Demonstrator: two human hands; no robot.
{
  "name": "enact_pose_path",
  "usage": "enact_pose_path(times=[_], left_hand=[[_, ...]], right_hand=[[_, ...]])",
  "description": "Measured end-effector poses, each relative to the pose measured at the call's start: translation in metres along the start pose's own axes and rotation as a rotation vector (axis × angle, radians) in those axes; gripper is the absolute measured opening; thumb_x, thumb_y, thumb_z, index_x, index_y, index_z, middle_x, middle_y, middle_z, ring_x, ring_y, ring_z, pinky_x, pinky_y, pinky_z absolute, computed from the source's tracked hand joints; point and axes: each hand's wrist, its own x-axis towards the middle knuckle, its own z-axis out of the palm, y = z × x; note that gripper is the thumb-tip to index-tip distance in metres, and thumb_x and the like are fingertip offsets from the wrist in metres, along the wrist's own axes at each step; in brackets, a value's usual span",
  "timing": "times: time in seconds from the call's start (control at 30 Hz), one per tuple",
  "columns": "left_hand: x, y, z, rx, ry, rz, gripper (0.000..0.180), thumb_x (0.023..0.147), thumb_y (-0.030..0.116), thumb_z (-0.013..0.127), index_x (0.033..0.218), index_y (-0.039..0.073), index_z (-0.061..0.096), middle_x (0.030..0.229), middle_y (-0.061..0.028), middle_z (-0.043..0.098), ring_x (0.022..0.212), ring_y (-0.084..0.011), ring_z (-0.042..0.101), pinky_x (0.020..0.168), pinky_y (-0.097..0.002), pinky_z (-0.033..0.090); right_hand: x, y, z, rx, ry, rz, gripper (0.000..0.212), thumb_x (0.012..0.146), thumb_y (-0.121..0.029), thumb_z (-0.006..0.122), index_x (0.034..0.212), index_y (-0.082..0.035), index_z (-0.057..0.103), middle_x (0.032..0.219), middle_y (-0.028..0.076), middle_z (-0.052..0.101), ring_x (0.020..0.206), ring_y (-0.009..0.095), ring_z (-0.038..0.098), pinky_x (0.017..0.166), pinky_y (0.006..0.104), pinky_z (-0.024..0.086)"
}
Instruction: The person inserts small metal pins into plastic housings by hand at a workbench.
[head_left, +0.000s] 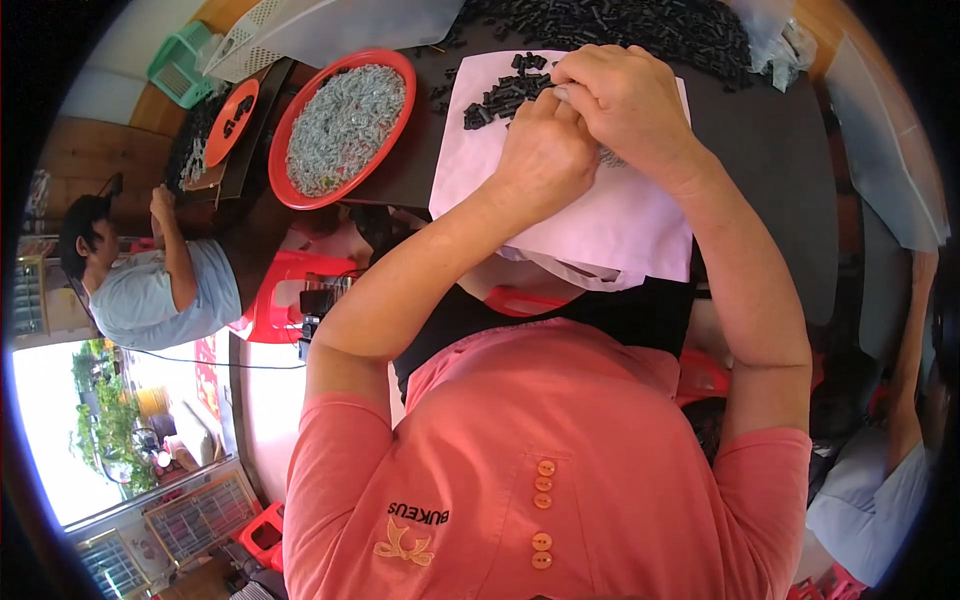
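My left hand [548, 152] and my right hand [632, 112] meet over a pale pink sheet [470, 165] on the dark table. Both are closed, thumbs and fingertips pressed together in a pinch. What they hold is hidden by the fingers. Beside my left fingers lies a small heap of short black plastic pieces [490, 105] on the sheet. Partly covered by my right wrist is a little pile of thin greyish pieces [611, 158], too small to name. The sheet hangs over the table's near edge toward my lap.
A red basin [281, 150] full of small clear-grey pieces stands left. A large heap of black pieces [640, 22] spreads along the table's far side. At left, a person [165, 285] sits near an orange plate [222, 135]. Another person's arm [908, 360] shows at far right.
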Motion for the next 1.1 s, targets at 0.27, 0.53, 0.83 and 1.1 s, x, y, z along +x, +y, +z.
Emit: enact_pose_path(times=[0.27, 0.53, 0.83, 1.1], left_hand=[[-0.0005, -0.0007, -0.0012, -0.002, -0.023, -0.004, 0.015, 0.067, 0.011, 0.071, 0.078, 0.002, 0.067, 0.082, -0.0123, 0.061, 0.08, -0.0303, 0.058, 0.063, -0.0413, 0.046], [-0.0004, -0.0004, -0.0002, -0.005, -0.008, 0.003, 0.014, 0.068, 0.012, 0.071, 0.077, 0.002, 0.067, 0.081, -0.012, 0.061, 0.081, -0.03, 0.058, 0.063, -0.0414, 0.046], [-0.0002, 0.0004, 0.0005, -0.027, 0.024, -0.002, 0.015, 0.071, 0.015, 0.072, 0.076, 0.002, 0.067, 0.078, -0.012, 0.061, 0.078, -0.0298, 0.059, 0.063, -0.0415, 0.045], [-0.0001, 0.0003, 0.0005, -0.038, 0.027, -0.016, 0.013, 0.071, 0.014, 0.072, 0.073, 0.002, 0.067, 0.076, -0.0119, 0.062, 0.076, -0.0297, 0.059, 0.062, -0.0413, 0.045]], right_hand=[[-0.0008, 0.0005, 0.0022, -0.01, 0.035, -0.056, 0.009, 0.072, -0.012, 0.064, 0.08, -0.011, 0.066, 0.075, 0.003, 0.064, 0.075, 0.023, 0.064, 0.065, 0.0372, 0.046], [-0.001, 0.0004, 0.0021, 0.001, 0.023, -0.044, 0.008, 0.074, -0.012, 0.063, 0.081, -0.01, 0.066, 0.077, 0.005, 0.066, 0.075, 0.025, 0.064, 0.067, 0.0382, 0.047], [-0.0011, -0.0009, 0.0018, 0.012, 0.016, -0.043, 0.007, 0.077, -0.013, 0.062, 0.081, -0.009, 0.067, 0.078, 0.006, 0.067, 0.075, 0.025, 0.065, 0.067, 0.0383, 0.047], [-0.001, -0.002, 0.0024, 0.007, 0.01, -0.047, 0.006, 0.076, -0.013, 0.063, 0.08, -0.009, 0.067, 0.077, 0.006, 0.067, 0.075, 0.024, 0.065, 0.067, 0.0381, 0.047]])
